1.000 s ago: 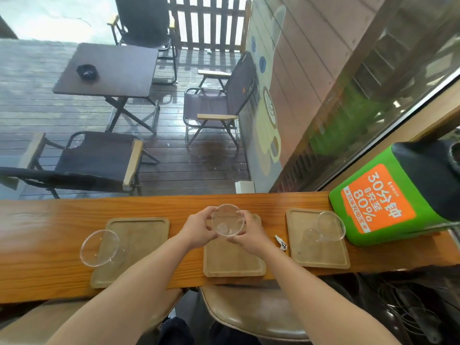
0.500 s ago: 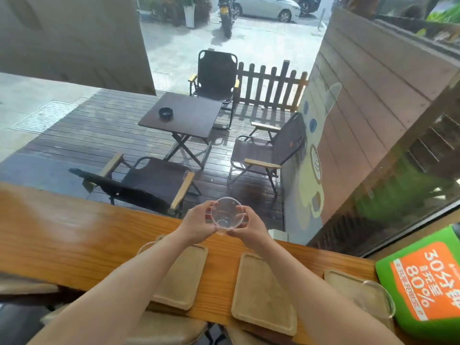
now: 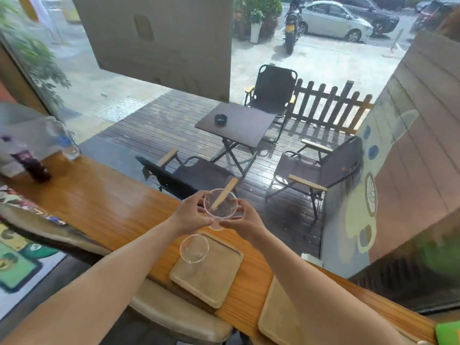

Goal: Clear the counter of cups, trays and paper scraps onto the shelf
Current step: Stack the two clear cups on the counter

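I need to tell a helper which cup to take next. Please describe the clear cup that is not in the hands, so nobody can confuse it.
Start at the long wooden counter by the window and find the tray nearest the hands. The free clear cup is at that tray's far left corner. Unlike the other clear cup, gripped by the left hand and right hand, nothing holds it.

Water bottle [image 3: 65,140] on counter (patio table [image 3: 235,124], chairs outside).

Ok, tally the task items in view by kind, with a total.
Clear cups: 2, one held in both hands, one on the near tray
Wooden trays: 2
Paper scraps: 0 visible
Total: 4
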`<state>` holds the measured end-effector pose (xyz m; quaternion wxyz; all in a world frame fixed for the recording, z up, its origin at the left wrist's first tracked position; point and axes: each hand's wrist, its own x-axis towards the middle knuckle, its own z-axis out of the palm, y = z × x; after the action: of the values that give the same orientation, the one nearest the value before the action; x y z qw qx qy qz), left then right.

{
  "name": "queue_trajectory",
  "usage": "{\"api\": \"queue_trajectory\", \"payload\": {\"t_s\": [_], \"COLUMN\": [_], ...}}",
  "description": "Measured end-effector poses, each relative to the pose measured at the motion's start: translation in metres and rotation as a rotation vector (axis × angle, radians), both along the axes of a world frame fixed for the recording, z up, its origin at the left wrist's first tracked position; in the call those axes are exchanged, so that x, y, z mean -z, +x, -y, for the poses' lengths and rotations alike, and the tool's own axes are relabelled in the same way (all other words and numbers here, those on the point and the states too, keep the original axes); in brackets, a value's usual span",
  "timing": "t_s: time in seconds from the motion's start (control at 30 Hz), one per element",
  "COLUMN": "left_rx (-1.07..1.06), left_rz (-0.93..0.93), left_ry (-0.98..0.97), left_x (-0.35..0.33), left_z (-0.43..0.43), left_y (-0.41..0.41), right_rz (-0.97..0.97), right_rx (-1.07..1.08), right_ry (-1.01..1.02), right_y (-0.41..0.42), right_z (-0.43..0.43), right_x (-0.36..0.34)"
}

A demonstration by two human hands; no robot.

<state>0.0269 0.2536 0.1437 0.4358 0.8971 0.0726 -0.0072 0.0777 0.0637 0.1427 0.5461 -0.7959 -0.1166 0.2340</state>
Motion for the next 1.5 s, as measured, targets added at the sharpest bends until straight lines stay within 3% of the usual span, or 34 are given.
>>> {"api": "queue_trajectory", "payload": {"t_s": [0.3, 0.93, 1.3, 1.5], "left_rx": [-0.071, 0.081, 0.109, 0.092], "left_rz": [-0.053, -0.315, -0.367, -0.382], "left_ry": [0.01, 0.103, 0.15, 0.163], "left_x": [0.012, 0.059, 0.08, 0.085], "left_z": [-0.045, -0.05, -0.056, -0.052], "left_y": [-0.022, -0.042, -0.042, -0.046], "right_rz": [-0.053, -0.234, -0.233, -0.141], "right_rx": [-0.092, -0.174, -0.183, -0.166], "right_ry": [-0.017, -0.265, -0.39, -0.487], "right_y": [-0.01, -0.027, -0.032, -0.04], "right_z": [-0.041, -0.056, -0.058, -0.065], "right_x": [0.005, 0.064, 0.076, 0.089]}}
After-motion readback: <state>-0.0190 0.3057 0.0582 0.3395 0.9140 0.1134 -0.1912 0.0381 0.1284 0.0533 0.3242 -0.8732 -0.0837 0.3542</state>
